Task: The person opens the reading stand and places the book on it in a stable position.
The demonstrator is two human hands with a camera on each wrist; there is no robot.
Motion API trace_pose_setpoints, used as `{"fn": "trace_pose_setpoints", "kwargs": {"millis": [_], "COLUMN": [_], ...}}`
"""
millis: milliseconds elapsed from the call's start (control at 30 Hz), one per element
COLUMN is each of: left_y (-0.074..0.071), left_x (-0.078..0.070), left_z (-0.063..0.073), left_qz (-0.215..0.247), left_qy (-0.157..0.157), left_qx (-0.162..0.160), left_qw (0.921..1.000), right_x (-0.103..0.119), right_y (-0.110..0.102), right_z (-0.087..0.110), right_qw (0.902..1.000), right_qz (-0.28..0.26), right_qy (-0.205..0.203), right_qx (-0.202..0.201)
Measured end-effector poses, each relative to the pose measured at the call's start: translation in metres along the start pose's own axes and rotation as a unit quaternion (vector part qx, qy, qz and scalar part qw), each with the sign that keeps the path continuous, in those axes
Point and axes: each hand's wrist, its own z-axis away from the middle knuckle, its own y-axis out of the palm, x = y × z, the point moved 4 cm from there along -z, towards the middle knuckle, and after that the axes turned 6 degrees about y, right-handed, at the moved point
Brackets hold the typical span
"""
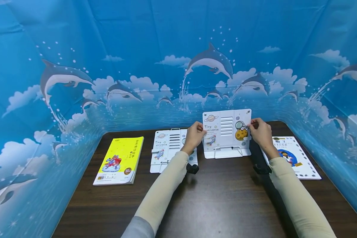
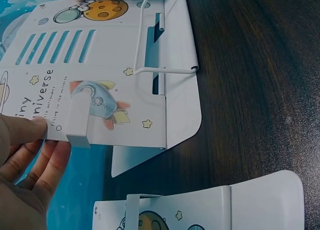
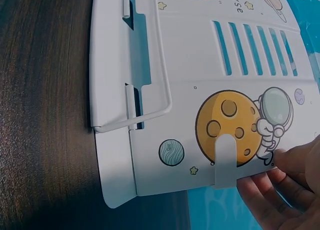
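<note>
One white bookstand (image 1: 227,140), right of centre, side edges pinched by left hand (image 1: 194,136) and right hand (image 1: 260,135); one similar stand (image 1: 163,149), centre; one yellow book (image 1: 120,155), lower left.

You have a thick yellow-covered book (image 1: 122,158) lying at the left of your dark brown wood-grain table (image 1: 223,198), and a flat white-covered book (image 1: 301,162) at the right. Beyond them you see a blue dolphin-printed sheet (image 1: 166,36).
</note>
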Motion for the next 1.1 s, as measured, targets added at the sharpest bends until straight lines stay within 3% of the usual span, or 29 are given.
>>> {"fn": "trace_pose_setpoints", "kwargs": {"millis": [233, 433, 600, 733, 967, 1100], "left_y": [0.001, 0.001, 0.000, 0.002, 0.024, 0.048], "left_x": [0.001, 0.000, -0.004, -0.010, -0.035, -0.049], "left_z": [-0.001, 0.001, 0.010, 0.021, 0.048, 0.065], "left_qz": [0.008, 0.015, -0.011, -0.001, 0.042, 0.056], "left_qy": [0.004, 0.002, 0.010, 0.031, 0.077, 0.085], "left_qx": [-0.010, -0.016, -0.064, -0.092, -0.070, -0.016], "left_qw": [0.9999, 0.9998, 0.9979, 0.9953, 0.9936, 0.9947], "right_x": [0.001, 0.001, -0.009, -0.026, -0.064, -0.085], "right_y": [0.001, -0.001, -0.010, -0.029, -0.067, -0.083], "right_z": [0.003, 0.007, 0.012, 0.016, 0.029, 0.036], "right_qw": [1.0000, 0.9997, 0.9980, 0.9962, 0.9923, 0.9870], "right_qz": [0.000, 0.018, 0.055, 0.083, 0.122, 0.144], "right_qy": [0.005, -0.014, -0.025, -0.018, 0.009, 0.058], "right_qx": [0.001, 0.002, 0.016, 0.018, 0.019, 0.043]}}
